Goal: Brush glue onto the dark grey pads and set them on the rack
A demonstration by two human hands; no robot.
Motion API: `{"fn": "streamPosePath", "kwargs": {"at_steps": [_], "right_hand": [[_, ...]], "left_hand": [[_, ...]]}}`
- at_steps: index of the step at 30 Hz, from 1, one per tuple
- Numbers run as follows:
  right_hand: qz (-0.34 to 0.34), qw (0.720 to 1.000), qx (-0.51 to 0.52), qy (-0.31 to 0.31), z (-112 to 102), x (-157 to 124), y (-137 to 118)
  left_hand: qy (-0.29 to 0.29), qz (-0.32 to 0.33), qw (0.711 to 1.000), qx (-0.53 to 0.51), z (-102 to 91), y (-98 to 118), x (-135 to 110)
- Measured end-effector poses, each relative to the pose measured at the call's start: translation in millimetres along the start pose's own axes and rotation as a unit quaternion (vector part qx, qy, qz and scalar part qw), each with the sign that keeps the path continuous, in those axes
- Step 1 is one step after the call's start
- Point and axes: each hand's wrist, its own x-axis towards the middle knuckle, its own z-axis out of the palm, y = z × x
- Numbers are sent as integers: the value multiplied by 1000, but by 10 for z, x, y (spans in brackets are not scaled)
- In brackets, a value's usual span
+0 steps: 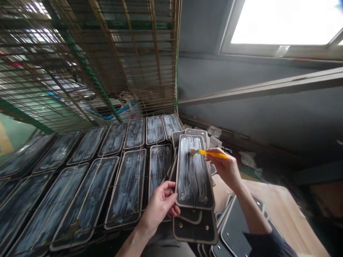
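Note:
My right hand [224,166] is closed round the yellow handle of a brush [211,154]. The bristles touch the upper part of a dark rectangular panel [193,178] with rounded corners and a pale edge, streaked with a whitish coating. At the panel's lower left edge, my left hand [162,201] grips it between thumb and fingers. Under it lies a stack of similar panels, with a bare dark panel [194,225] sticking out toward me, two metal rivets showing near its end.
To the left, rows of white-streaked panels [125,184] lie on a wire rack [115,171]. Raised wire shelves [134,46] stand behind them. At right, more dark panels [235,225] rest on a wooden board [284,203]. A grey wall [254,117] with a bright window rises beyond.

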Motion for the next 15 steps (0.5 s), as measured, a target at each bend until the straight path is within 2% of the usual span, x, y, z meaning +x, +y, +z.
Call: {"fn": "streamPosePath", "kwargs": {"at_steps": [3, 7, 9, 10, 12, 15], "right_hand": [[-25, 999, -36, -3, 48, 25, -48], [-17, 991, -2, -130, -100, -280, -220], [2, 986, 56, -154, -228, -439, -254], [12, 986, 83, -142, -284, -495, -250], [30, 991, 105, -79, -352, -539, -207], [36, 997, 50, 41, -329, -441, -103]], "left_hand": [[1, -15, 1000, 0, 16, 63, -9], [1, -33, 999, -20, 40, 114, 4], [2, -37, 999, -32, 45, 118, 13], [3, -39, 999, -36, 44, 117, 17], [5, -42, 998, -39, 38, 113, 22], [2, -36, 999, -36, 24, 116, 24]]}}
